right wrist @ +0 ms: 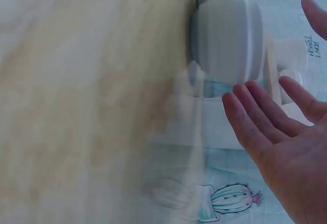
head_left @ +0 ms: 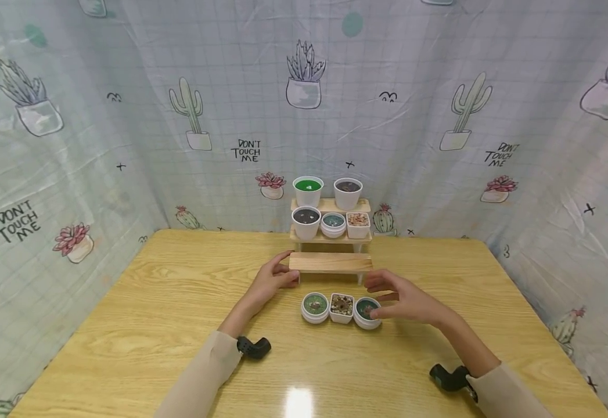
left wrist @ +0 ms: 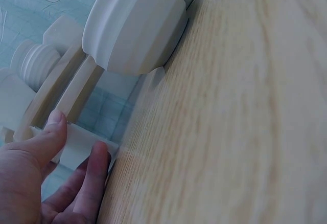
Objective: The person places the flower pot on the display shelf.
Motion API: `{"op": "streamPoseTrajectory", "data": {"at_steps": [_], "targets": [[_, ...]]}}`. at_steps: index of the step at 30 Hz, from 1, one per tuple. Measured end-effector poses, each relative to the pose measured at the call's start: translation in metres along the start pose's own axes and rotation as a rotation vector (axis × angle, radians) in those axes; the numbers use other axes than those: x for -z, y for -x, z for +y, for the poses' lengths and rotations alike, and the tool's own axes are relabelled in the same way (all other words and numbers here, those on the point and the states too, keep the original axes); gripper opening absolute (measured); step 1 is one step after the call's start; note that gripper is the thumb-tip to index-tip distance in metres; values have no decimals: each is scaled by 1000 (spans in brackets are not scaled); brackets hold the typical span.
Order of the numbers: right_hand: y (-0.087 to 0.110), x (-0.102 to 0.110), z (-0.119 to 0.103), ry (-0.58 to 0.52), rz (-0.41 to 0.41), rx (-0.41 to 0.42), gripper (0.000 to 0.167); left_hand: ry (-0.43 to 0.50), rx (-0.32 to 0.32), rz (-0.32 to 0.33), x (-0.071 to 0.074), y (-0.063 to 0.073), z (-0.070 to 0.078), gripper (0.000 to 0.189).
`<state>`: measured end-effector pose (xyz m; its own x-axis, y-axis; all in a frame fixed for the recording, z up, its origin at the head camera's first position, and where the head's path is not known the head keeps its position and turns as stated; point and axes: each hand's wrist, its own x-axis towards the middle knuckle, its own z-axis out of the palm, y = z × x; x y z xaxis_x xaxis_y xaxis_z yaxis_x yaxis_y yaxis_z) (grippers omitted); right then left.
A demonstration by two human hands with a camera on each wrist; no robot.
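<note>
A small wooden step shelf [head_left: 330, 263] on white legs stands on the table, its lowest step bare. My left hand [head_left: 272, 277] grips this step's left end, thumb and fingers about the white leg [left wrist: 84, 144] in the left wrist view. My right hand [head_left: 405, 299] hovers at the right, fingers extended and apart, thumb overlapping a round white pot [head_left: 364, 320] with dark green filling in the head view. Beside that pot, in front of the shelf, stand a square white pot [head_left: 342, 318] with pebble-like filling and another round pot [head_left: 315, 317] with green filling.
The middle step holds a tall white cup [head_left: 306, 229] with dark filling, a round pot [head_left: 333, 231] and a square pot [head_left: 358, 231]. Two tall cups, one green-filled [head_left: 308, 197] and one dark-filled [head_left: 348, 199], stand on the top step. A printed curtain [head_left: 304, 133] hangs behind the table.
</note>
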<state>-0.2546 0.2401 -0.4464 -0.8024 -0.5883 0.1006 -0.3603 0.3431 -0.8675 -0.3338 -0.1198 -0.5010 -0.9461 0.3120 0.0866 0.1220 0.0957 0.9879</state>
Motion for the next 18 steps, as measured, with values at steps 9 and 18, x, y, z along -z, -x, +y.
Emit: {"op": "streamPoseTrajectory", "data": {"at_steps": [9, 18], "targets": [[2, -8, 9, 38, -37, -20, 81, -2, 4, -21, 0, -1, 3, 72], [0, -10, 15, 13, -67, -46, 77, 16, -2, -15, 0, -1, 2, 70]]}}
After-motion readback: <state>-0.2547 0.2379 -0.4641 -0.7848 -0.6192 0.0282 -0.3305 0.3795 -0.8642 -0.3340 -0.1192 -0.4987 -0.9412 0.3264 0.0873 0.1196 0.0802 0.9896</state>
